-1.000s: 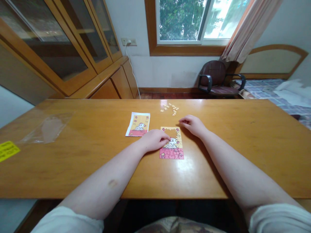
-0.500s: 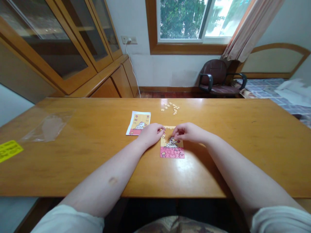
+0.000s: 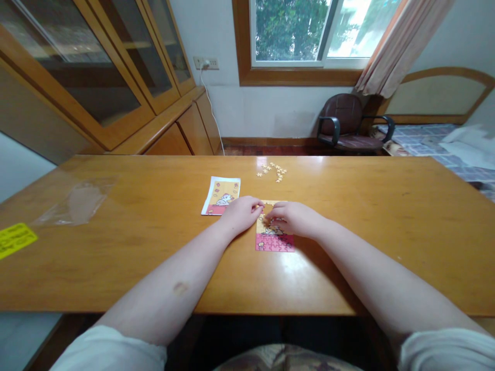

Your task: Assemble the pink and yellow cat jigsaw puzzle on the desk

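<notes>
A partly assembled jigsaw puzzle (image 3: pixel 274 243) lies on the table in front of me, pink along the bottom, with a white cartoon animal and a yellow upper part. Bare gaps show in its upper middle. My left hand (image 3: pixel 243 212) rests at the puzzle's upper left edge, its bent fingers closed against that edge. Over the puzzle's middle, my right hand (image 3: pixel 293 218) covers part of the picture, fingers bent together and pointing left; whatever they pinch is hidden. Just left of my left hand lies a reference picture (image 3: pixel 222 196) of the same design, its lower right corner covered.
Several loose yellow puzzle pieces (image 3: pixel 273 170) are scattered beyond the puzzle. A clear plastic bag (image 3: pixel 83 203) and a yellow label (image 3: pixel 16 239) lie at the table's left. Past the table (image 3: pixel 386 232) stand an armchair (image 3: pixel 344 121) and a glass-door cabinet (image 3: pixel 154 111).
My right hand has moved slightly left and down across the puzzle, its fingertips now over the left-middle gap. My left hand stays at the puzzle's edge.
</notes>
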`<state>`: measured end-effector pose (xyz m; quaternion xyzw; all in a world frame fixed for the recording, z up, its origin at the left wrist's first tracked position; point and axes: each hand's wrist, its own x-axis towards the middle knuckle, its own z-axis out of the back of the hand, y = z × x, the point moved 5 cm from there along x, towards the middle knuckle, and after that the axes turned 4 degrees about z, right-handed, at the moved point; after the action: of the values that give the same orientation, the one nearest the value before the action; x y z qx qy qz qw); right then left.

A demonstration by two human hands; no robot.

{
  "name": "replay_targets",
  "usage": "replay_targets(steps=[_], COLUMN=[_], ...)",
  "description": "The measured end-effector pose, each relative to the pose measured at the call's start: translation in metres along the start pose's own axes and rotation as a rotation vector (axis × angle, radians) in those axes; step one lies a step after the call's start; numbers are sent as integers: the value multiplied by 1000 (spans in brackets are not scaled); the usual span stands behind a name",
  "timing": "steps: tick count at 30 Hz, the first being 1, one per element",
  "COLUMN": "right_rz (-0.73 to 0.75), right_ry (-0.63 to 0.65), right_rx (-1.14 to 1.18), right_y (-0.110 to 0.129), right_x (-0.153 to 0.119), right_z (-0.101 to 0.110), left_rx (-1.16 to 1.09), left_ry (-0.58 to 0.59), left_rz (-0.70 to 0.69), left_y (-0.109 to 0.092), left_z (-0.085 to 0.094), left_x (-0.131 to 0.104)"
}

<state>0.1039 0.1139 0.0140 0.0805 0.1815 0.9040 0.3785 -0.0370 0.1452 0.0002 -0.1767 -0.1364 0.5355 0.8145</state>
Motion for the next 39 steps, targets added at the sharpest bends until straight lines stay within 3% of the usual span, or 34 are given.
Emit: replay_targets(steps=[4, 7, 11, 20, 27, 39], right_rz=[-235, -363, -420, -489, -490, -492], right_ry=[165, 271, 341, 373, 378, 409], right_rx=[-283, -236, -163, -196, -219, -240], right_y=[19, 42, 62, 56, 58, 52], right_x=[-17, -30, -36, -32, -33, -30], right_z=[8, 7, 1, -3, 2, -7], left_rx=[-6, -6, -1, 16, 49, 64], left_ry=[8, 16, 14, 188, 137, 124], left_rz=[-9, -8, -3, -215, -151, -109], left_y=[-2, -2, -3, -18, -15, -11], left_z=[1, 2, 4, -6, -1, -4], left_x=[-1, -2, -2, -8, -6, -4])
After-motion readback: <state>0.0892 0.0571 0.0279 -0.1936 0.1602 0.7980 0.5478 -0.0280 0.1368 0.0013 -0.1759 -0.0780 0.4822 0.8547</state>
